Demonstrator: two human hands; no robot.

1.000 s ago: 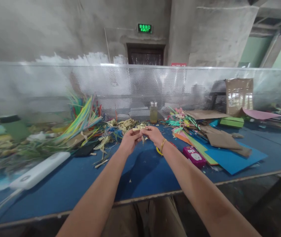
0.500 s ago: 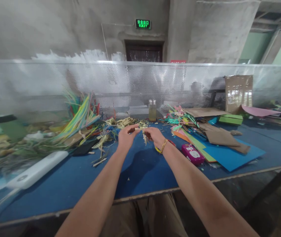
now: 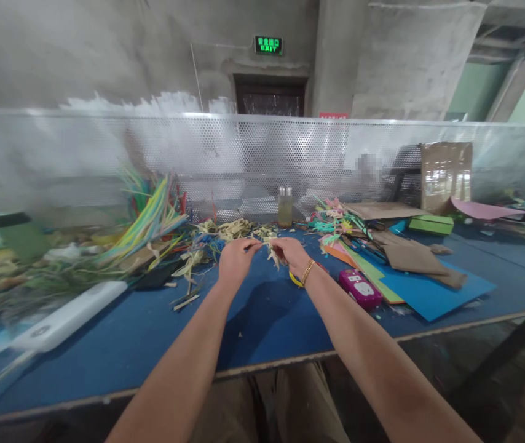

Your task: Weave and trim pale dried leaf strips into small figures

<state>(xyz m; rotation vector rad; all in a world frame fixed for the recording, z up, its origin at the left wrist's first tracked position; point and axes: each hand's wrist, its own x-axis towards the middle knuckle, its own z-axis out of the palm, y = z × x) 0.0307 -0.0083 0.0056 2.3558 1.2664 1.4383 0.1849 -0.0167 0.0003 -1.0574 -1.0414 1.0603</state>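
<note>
Our left hand and right hand pinch pale fibrous strips above the counter; purple case right.

A strand sits between my left hand and right hand, above the table. Around them, the bottle stands at twelve o'clock, the mesh panel behind it; the bundle of strips lies at ten, the power strip at eight, the box at four, paper sheets just right of it.
</note>
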